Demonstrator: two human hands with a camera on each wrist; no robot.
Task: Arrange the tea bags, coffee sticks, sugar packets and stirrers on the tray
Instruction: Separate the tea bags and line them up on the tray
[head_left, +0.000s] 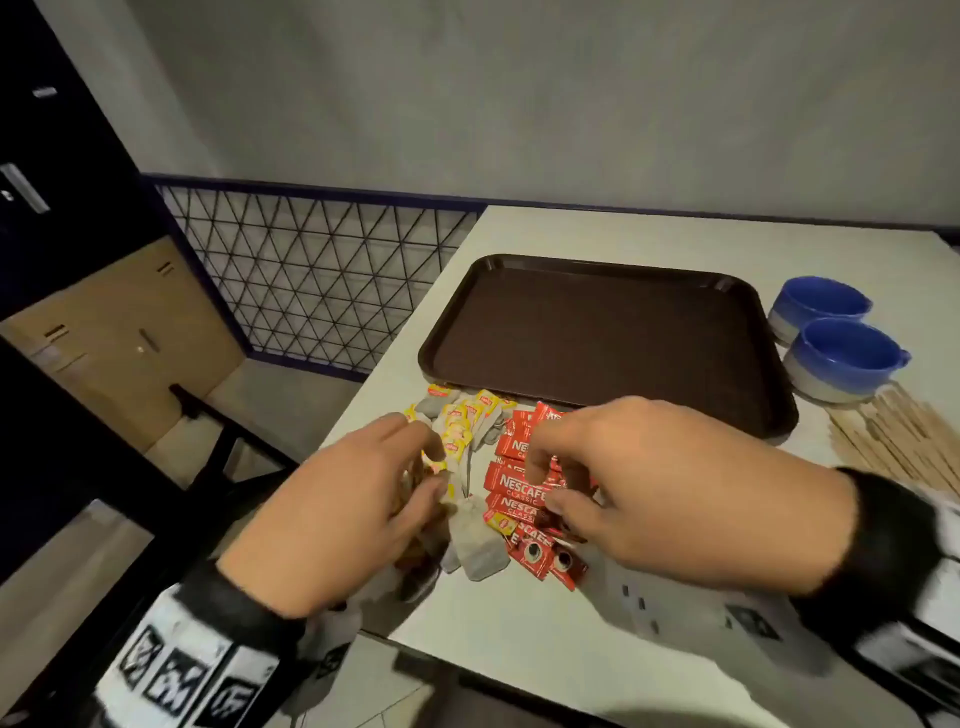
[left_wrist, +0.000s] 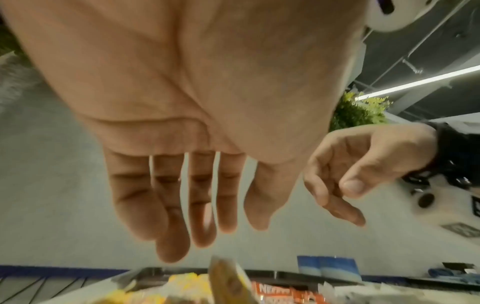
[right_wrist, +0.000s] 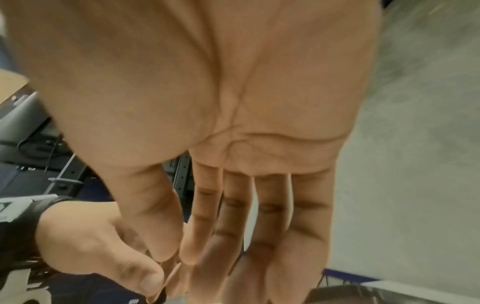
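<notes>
Both hands hover over packets on the pale worktop (head_left: 519, 623). Left hand (head_left: 332, 519) grip spread, fingers straight above yellow-tagged paper tea bags (head_left: 457, 431). Right hand (head_left: 660, 488) fingers relaxed over red coffee sticks (head_left: 514, 483), apparently holding nothing. Dark brown rectangular plastic tray (head_left: 597, 332) lies just beyond; pale wooden stirrers (head_left: 898, 441) right of it.

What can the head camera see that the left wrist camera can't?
Only the head view shows the brown tray whole and bare, the wooden stirrers and the backs of both hands. Only the left wrist view shows the left hand palm-side, fingers straight and holding nothing, plus a green plant. Both show the right hand, the red coffee sticks, yellow-tagged tea bags and two blue cups.
</notes>
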